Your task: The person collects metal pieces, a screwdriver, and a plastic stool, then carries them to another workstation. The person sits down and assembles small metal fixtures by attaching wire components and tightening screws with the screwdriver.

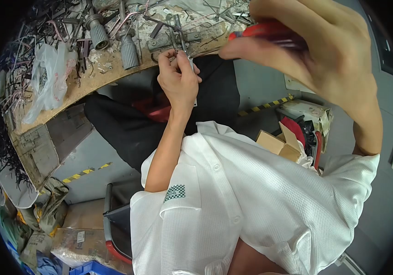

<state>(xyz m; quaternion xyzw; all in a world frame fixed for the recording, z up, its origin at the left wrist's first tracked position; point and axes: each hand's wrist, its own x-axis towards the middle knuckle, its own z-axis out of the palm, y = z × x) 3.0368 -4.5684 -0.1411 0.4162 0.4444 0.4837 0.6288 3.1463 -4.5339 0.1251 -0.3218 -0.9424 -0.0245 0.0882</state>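
Observation:
My left hand [178,78] is closed at the bench's front edge. Its fingers pinch a slim metal part [183,45], whose pale lower end shows below the hand. High on the right and close to the camera, my right hand [329,50] is curled around a red-handled tool [270,31]. Motion smears this tool and the fingers cover much of it, so its kind does not show. A flat metal bar [159,43] lies on the bench just beyond my left hand.
The worn wooden bench [79,94] carries scattered metal scraps and wires. Two ribbed grey handles [98,35] stick out toward its front edge, left of my left hand. A clear plastic bag [49,75] lies farther left. An open cardboard box [276,143] stands at lower right.

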